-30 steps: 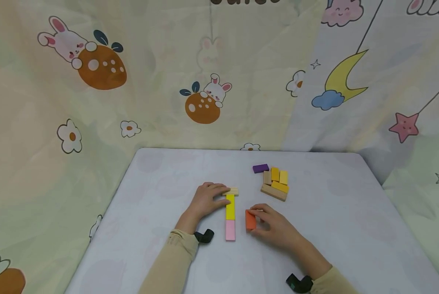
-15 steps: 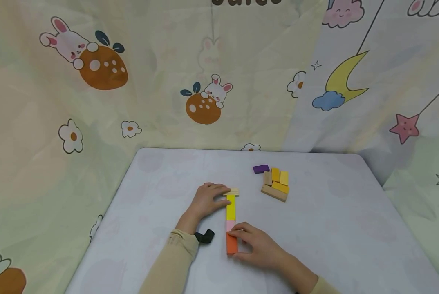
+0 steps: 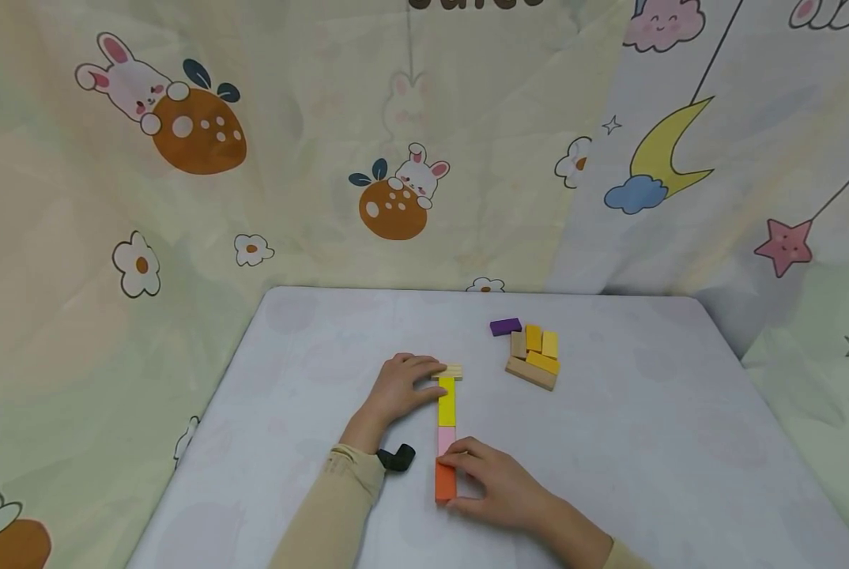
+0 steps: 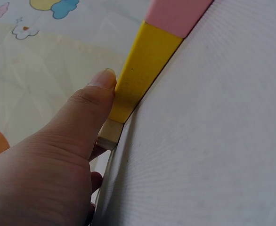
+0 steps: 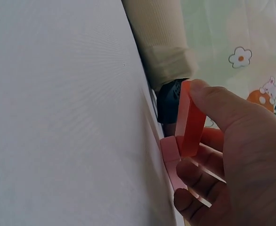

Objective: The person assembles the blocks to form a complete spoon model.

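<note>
An upright-running row on the table has a pale wooden piece (image 3: pixel 454 372) across its far end, then a yellow block (image 3: pixel 447 405) and a pink block (image 3: pixel 447 439). My left hand (image 3: pixel 399 389) rests at the far end, thumb against the yellow block and index finger touching the wooden piece. With my right hand (image 3: pixel 499 482) I pinch an orange block (image 3: pixel 445 480) by its two ends, at the near end of the pink block. In the right wrist view the orange block (image 5: pixel 190 120) appears raised and touches or overlaps the pink block (image 5: pixel 170 149); which, I cannot tell.
Farther right on the white table (image 3: pixel 645 411) lies a cluster of yellow and wooden blocks, including a long wooden block (image 3: pixel 530 374). A purple block (image 3: pixel 505 326) sits just behind it. A printed cloth (image 3: pixel 289 158) hangs beyond the table.
My right hand has carried the orange block left from beside the row to the pink block's near end, then slightly toward me. The left hand has stayed in place.
</note>
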Demonstrator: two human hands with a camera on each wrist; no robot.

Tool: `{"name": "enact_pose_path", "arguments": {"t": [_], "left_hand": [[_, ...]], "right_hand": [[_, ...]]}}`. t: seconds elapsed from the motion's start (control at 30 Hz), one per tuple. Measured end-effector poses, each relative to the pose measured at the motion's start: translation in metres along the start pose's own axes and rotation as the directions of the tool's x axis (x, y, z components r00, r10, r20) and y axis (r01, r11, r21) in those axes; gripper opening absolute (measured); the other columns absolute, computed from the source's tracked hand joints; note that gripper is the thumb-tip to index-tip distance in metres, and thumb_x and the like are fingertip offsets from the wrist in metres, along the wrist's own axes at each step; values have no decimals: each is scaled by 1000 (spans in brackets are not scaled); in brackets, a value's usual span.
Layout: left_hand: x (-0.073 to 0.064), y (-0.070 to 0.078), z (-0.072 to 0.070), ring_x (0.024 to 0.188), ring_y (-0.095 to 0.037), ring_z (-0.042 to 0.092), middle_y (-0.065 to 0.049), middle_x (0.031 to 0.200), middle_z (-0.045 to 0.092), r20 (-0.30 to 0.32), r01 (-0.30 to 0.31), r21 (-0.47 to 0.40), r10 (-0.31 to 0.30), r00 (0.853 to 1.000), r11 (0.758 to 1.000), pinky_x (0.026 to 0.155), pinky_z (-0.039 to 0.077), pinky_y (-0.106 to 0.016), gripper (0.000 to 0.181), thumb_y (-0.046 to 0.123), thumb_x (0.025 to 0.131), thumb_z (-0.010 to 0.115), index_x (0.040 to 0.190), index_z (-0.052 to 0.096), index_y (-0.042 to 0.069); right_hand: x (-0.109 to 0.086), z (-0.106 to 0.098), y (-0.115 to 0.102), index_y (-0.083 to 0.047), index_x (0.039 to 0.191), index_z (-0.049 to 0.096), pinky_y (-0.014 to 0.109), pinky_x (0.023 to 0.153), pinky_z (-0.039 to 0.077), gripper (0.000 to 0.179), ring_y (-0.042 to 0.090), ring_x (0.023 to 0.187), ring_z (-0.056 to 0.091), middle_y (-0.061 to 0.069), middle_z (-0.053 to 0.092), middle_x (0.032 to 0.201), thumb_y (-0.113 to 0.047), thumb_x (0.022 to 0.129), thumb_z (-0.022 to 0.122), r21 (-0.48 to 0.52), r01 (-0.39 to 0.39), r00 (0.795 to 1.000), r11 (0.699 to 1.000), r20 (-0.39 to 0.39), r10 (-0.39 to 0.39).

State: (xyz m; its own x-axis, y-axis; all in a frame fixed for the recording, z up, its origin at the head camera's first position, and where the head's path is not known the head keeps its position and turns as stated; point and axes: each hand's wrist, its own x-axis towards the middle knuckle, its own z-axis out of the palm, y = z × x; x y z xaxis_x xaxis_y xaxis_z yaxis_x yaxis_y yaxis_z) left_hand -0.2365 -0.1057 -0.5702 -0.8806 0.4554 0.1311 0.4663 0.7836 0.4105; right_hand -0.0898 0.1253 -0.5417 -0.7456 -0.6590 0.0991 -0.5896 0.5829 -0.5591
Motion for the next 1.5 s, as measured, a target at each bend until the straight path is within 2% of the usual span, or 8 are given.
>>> {"name": "enact_pose_path", "arguments": {"t": [0.13,0.27,0.5,0.63,0.87,1.33,1.4,1.5], "left_hand": [[0,0,0,134,-24,46,13,143,55,1,4,7,-4,1000,1000,113,34,-49,54,65,89,59,137,56,43],[0,0,0,134,-24,46,13,143,55,4,6,10,-6,1000,1000,113,34,-50,53,65,89,59,137,56,43],[0,-1,1,133,-24,45,13,143,55,5,9,6,-9,1000,1000,112,35,-50,53,64,89,59,138,55,43],[0,-2,2,134,-24,45,13,144,55,9,11,6,-11,1000,1000,112,34,-50,53,65,89,58,138,55,43],[1,-1,2,133,-25,46,13,143,56,2,5,8,-5,1000,1000,111,35,-50,53,64,89,59,137,56,43],[1,-2,2,133,-24,46,13,143,56,-1,4,14,-4,1000,1000,112,35,-50,53,64,89,59,137,56,44],[1,-2,3,133,-24,46,14,143,55,-1,6,17,-6,1000,1000,112,35,-49,53,65,89,59,137,55,44],[1,-2,4,133,-24,46,14,143,55,0,7,16,-7,1000,1000,112,35,-50,53,65,89,59,138,55,44]], "right_hand": [[0,1,0,-32,134,59,33,99,53,54,6,116,57,-17,53,130,-60,88,63,7,-1,1000,1000,17,1],[0,4,0,-32,135,58,33,98,53,57,6,115,56,-16,53,130,-64,88,60,-46,14,999,999,32,-12],[1,12,2,-29,132,60,29,94,52,53,6,110,54,-12,52,126,-59,89,64,-147,126,992,981,1,-128],[1,15,3,-30,133,59,28,94,51,51,6,109,52,-11,51,125,-56,89,65,-180,161,986,970,-7,-165],[2,17,3,-36,136,56,26,91,50,51,4,106,48,-11,50,122,-58,90,61,-200,143,990,969,28,-140],[2,15,1,-32,131,60,24,89,50,48,6,104,50,-9,50,120,-55,89,66,-218,161,986,963,-10,-167],[2,14,1,-33,132,59,25,90,50,51,6,105,50,-10,50,122,-58,88,65,-209,148,989,967,9,-150],[2,11,2,-36,136,55,28,94,52,56,5,110,51,-12,49,127,-65,88,61,-154,75,996,985,55,-67]]}}
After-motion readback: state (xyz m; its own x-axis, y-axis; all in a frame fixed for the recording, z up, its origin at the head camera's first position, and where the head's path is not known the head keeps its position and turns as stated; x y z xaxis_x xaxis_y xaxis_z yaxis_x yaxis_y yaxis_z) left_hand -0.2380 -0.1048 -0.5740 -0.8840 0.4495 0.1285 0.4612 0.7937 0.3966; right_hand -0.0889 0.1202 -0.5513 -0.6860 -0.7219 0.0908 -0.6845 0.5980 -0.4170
